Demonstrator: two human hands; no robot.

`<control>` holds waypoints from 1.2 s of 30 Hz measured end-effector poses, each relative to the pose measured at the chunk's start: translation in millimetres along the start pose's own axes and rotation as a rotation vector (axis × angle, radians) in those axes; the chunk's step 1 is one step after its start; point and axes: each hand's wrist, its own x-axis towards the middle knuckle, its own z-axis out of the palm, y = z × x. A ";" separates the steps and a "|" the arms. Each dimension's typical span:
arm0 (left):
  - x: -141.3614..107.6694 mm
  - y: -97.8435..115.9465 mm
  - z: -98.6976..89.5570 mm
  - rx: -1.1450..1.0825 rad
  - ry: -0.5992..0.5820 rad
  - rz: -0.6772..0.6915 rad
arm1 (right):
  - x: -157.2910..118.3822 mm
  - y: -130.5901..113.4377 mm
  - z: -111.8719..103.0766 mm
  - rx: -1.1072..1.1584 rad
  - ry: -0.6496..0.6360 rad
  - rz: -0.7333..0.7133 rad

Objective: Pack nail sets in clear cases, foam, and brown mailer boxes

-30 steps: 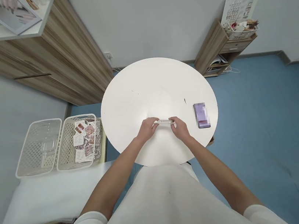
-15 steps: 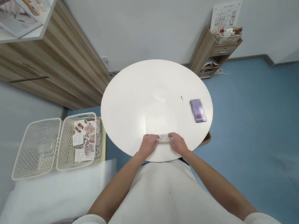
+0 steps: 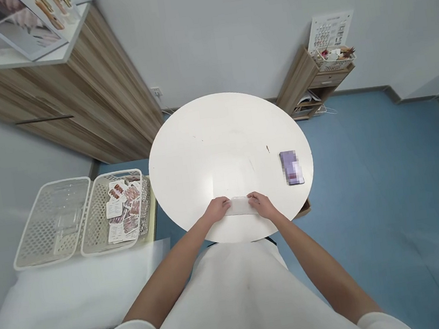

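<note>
Near the front edge of the white oval table (image 3: 222,126), a flat, see-through rectangular plastic piece (image 3: 240,206) spans the gap between my hands. Whether it is a case or a sheet, I cannot tell. My left hand (image 3: 218,209) pinches its left end with fingers closed. At the opposite end, my right hand (image 3: 263,204) has its thumb and fingers closed on the upper right corner. The undersides of both hands are hidden.
A phone with a purple screen (image 3: 292,167) lies on the table's right side. To the left stand a white basket (image 3: 93,226) of printed cards and another white basket (image 3: 30,245) with clear plastic containers. A wooden cabinet (image 3: 110,82) rises behind them.
The plastic piece has tilted from a narrow, edge-on look to showing its broad face towards me. My hands have shifted slightly apart and still grip its ends.
</note>
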 end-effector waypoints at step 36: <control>-21.5 17.5 11.4 0.408 -0.098 0.260 | -38.1 -8.4 28.7 -0.618 -0.111 -0.393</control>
